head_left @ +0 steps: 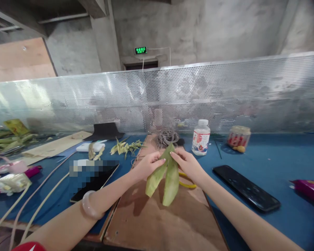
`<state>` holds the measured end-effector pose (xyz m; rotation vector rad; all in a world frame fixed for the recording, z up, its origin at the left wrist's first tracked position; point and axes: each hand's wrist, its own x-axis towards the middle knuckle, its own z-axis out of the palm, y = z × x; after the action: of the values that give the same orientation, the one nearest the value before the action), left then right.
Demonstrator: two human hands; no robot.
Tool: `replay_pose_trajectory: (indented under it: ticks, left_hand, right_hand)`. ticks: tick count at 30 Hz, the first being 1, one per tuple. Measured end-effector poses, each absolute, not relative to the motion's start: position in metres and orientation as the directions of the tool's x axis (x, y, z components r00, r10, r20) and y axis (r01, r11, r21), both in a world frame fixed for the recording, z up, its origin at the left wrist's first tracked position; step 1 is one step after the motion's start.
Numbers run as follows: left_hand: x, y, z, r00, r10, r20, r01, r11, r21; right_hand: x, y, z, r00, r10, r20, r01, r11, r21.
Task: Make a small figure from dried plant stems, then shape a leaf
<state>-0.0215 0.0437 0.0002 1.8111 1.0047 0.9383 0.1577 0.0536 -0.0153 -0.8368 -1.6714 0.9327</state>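
Two long green leaf pieces (172, 183), pale and pointed like corn husk, hang down in a V above a brown wooden board (157, 223). Their upper ends meet between my two hands. My left hand (149, 163) pinches the left piece near the top, thumb and finger closed on it. On the other side my right hand (186, 161) grips the right piece by its upper edge. Yellow scissor-like handles (187, 185) lie on the board, partly hidden behind the leaf and my right hand. A coil of grey cord (167, 138) rests at the board's far end.
Right of the board stand a white-capped bottle (201, 137) and a jar (238, 139), with a black phone (246, 188) nearer. On the left lie a dark tablet (94, 181), plant strips (127, 147) and hot glue guns (13, 177) with cables. A perforated metal screen (94, 101) closes the back.
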Motion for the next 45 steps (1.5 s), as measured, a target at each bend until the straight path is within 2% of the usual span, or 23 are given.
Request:
replay_pose_trajectory:
  ticks: [4,9,14,22,28,31,35,45]
  left_hand:
    - [-0.019,0.043,-0.003,0.372,0.898,0.234,0.211,-0.327,0.921]
    - [-0.017,0.044,-0.005,0.290,0.911,0.292,0.181,-0.352,0.918]
    - [-0.013,0.036,-0.003,0.202,0.934,0.295,0.213,-0.336,0.917]
    - [-0.008,0.031,-0.007,0.200,0.925,0.322,0.257,-0.367,0.894]
    - [-0.007,0.034,-0.008,0.237,0.944,0.228,0.049,-0.246,0.968]
    - [-0.007,0.034,-0.006,0.268,0.943,0.197,-0.001,-0.205,0.979]
    - [-0.009,0.033,-0.003,0.283,0.925,0.252,0.018,-0.268,0.963]
    - [-0.008,0.029,-0.002,0.197,0.916,0.349,0.139,-0.378,0.915]
  right_hand:
    - [0.157,0.052,-0.015,-0.319,0.835,0.448,0.036,0.483,-0.875]
    - [0.150,0.044,-0.015,-0.368,0.835,0.409,0.075,0.465,-0.882]
    - [0.142,0.042,-0.016,-0.251,0.886,0.390,0.086,0.421,-0.903]
    - [0.136,0.041,-0.020,-0.112,0.867,0.485,0.195,0.498,-0.845]
    - [0.135,0.035,-0.017,-0.096,0.851,0.516,0.237,0.523,-0.819]
    - [0.136,0.034,-0.016,-0.104,0.839,0.534,0.250,0.542,-0.802]
    - [0.137,0.034,-0.015,-0.101,0.834,0.543,0.246,0.549,-0.799]
    - [0.136,0.035,-0.016,-0.081,0.846,0.527,0.293,0.526,-0.799]
